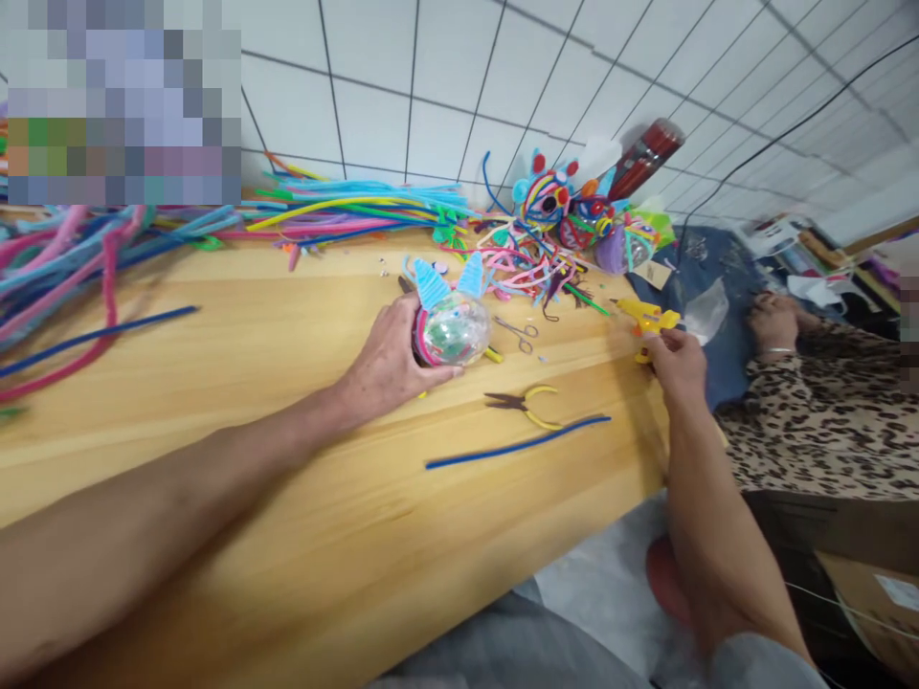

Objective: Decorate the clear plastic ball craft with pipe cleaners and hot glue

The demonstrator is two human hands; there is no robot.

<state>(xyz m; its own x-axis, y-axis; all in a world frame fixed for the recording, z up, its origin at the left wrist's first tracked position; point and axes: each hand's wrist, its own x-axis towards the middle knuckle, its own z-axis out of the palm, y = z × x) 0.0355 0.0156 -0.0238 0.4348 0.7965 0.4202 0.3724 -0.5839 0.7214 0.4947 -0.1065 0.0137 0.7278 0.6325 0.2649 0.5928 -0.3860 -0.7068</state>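
My left hand [388, 356] is wrapped round a clear plastic ball [459, 330] just above or on the wooden table. Two light-blue ears [434, 285] of pipe cleaner stand on the ball, and a pink band runs round its side. Towards the table's right end, my right hand [679, 362] grips a yellow glue gun [646, 318] by its handle, with the nozzle pointing left. Between the hands lie small scissors [518, 335], pliers with yellow handles [527, 404] and a single blue pipe cleaner [517, 444].
Bundles of coloured pipe cleaners [359, 206] line the wall side. Decorated balls [549, 201] stand at the back right, near a dark red cylinder [646, 158]. A person in a leopard-print sleeve [818, 411] sits at the right. The table [323, 574] has its edge towards me.
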